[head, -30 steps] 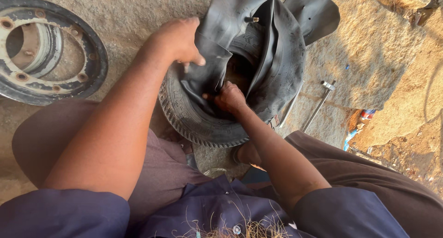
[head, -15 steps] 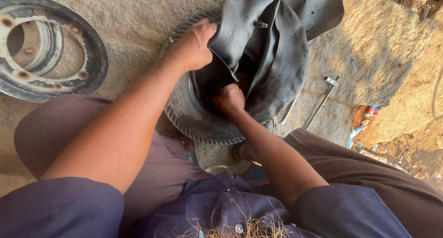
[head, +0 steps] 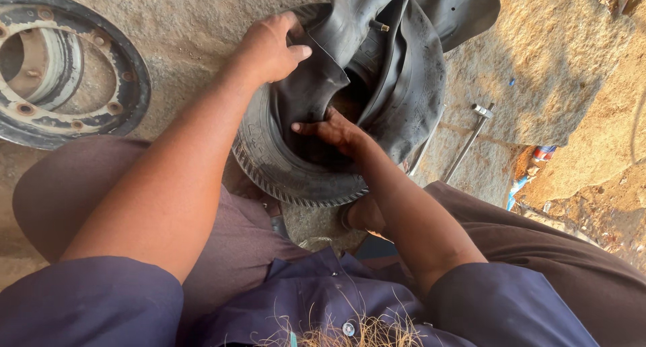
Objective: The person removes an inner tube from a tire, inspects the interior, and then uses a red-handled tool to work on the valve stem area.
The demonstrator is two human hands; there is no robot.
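Where the left hand [head: 269,47] meets the tyre's upper edge, fingers curled shut on a fold of the black inner tube [head: 377,57], thumb pressed over the limp rubber. Right hand [head: 333,131] laid inside the opening, fingers spread flat and open against the tube. One ribbed rubber tyre [head: 282,168], standing on edge on the concrete floor [head: 182,24] between the knees, opening facing the camera. Brass valve stem [head: 380,28] pointing right. One rusty round steel wheel rim [head: 64,67] flat at left; one metal tyre lever [head: 468,140] lying slantwise at right.

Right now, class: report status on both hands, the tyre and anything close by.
Left hand gripping inner tube at tyre edge. Right hand flat inside tyre, pressing tube. Wheel rim and metal tool lie apart.
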